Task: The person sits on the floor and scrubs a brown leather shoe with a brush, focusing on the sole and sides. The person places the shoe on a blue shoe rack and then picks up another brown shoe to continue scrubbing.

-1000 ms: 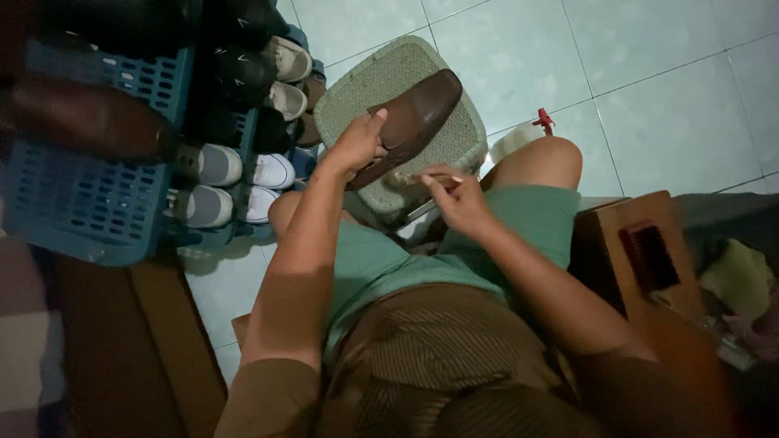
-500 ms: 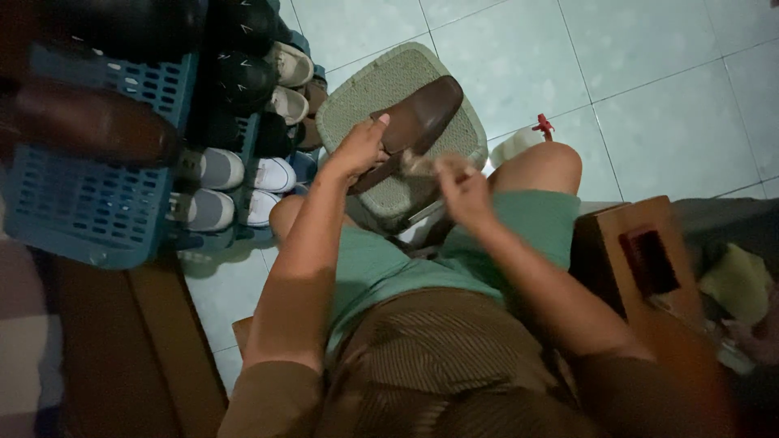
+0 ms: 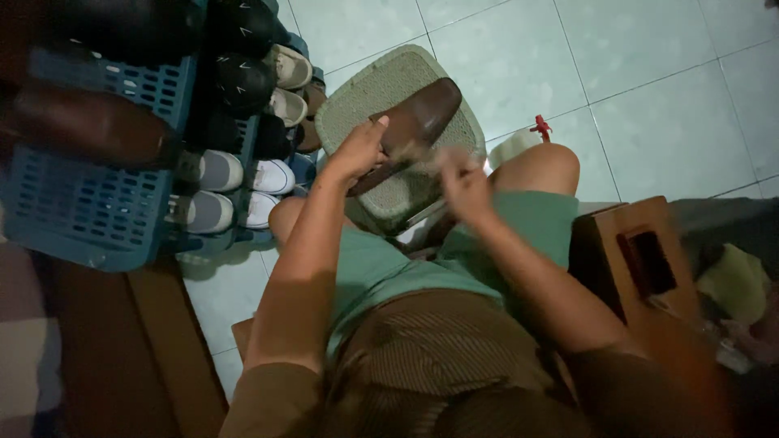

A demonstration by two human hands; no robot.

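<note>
My left hand grips a brown leather shoe by its opening and holds it tilted above a green woven mat. My right hand is closed around a thin small brush, which is blurred with motion against the shoe's side. Both hands are above my knees, and I sit in green shorts.
A blue plastic shoe rack at the left holds several dark, brown and white shoes. At the right, a wooden box carries a dark brush, with a yellow cloth beyond. A red-capped bottle stands on the tiled floor.
My right hand moved up from below the shoe to its side and is now blurred, rubbing the brush along it. My left hand keeps the shoe almost still.
</note>
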